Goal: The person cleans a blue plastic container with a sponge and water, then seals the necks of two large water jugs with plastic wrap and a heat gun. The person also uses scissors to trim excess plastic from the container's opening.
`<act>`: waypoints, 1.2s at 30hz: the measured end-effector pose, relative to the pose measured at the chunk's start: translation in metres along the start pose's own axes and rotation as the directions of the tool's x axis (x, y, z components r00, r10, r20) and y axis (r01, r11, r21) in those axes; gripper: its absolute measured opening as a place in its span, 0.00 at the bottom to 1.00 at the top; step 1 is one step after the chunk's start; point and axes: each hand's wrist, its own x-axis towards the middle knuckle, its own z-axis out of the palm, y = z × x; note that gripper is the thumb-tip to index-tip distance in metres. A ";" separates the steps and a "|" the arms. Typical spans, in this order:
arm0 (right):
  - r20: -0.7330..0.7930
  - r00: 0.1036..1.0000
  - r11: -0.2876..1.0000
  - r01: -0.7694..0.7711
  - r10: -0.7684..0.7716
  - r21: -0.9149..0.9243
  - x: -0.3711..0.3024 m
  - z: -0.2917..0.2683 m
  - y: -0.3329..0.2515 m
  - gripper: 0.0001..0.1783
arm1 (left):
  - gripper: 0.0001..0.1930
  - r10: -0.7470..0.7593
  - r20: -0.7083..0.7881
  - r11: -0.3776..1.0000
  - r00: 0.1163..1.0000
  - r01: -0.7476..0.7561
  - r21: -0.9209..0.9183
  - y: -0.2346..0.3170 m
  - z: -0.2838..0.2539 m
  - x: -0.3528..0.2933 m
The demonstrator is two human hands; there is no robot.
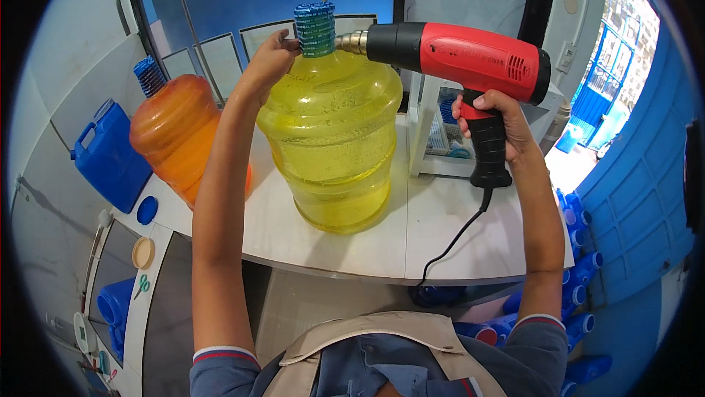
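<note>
A large yellow-tinted water jug, filled with clear liquid, stands upright on the white counter. A blue printed shrink seal wraps its neck. My left hand is at the left side of the neck, its curled fingers against the seal; some fingertips are hidden behind it. In my right hand is a red and black heat gun, gripped by its handle. The metal nozzle points left, close to the right side of the seal. Left of my left forearm stands an orange water jug with a blue seal on its neck.
A blue jerrycan stands at the left, near a round blue lid. Green-handled scissors lie beside a tan roll. The heat gun's black cord drops over the counter's front edge. A white shelf unit stands behind; several blue bottles sit right.
</note>
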 end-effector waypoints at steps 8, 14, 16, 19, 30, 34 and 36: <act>0.014 0.996 0.994 0.084 -0.083 -0.067 0.003 0.028 0.005 0.16 | 0.35 -0.065 0.115 0.955 0.991 0.096 -0.282 -0.004 -0.022 0.003; -0.013 0.999 0.998 0.041 -0.042 -0.047 -0.009 0.011 0.016 0.16 | 0.41 0.178 -0.221 0.961 0.959 -0.122 0.247 0.021 -0.017 0.023; -0.037 0.999 0.999 0.035 -0.035 0.001 -0.011 0.002 0.017 0.16 | 0.39 0.296 -0.204 0.863 0.933 -0.170 0.476 0.040 0.003 0.031; -0.059 0.998 0.996 0.025 -0.020 0.082 -0.011 -0.010 0.021 0.18 | 0.32 0.274 -0.147 0.660 0.950 -0.075 0.748 0.057 0.031 0.043; 0.037 0.998 0.972 0.033 -0.042 0.231 0.020 -0.007 0.020 0.15 | 0.29 0.457 0.082 0.858 0.886 -0.463 0.220 0.021 -0.007 0.080; 0.003 1.000 0.978 0.030 -0.031 0.207 0.023 -0.010 0.021 0.14 | 0.36 0.403 -0.089 0.778 0.911 -0.290 0.558 0.043 0.003 0.075; -0.028 0.999 0.983 0.035 -0.031 0.181 0.016 -0.021 0.027 0.15 | 0.35 0.256 -0.178 0.657 0.950 -0.036 0.753 0.058 0.032 0.062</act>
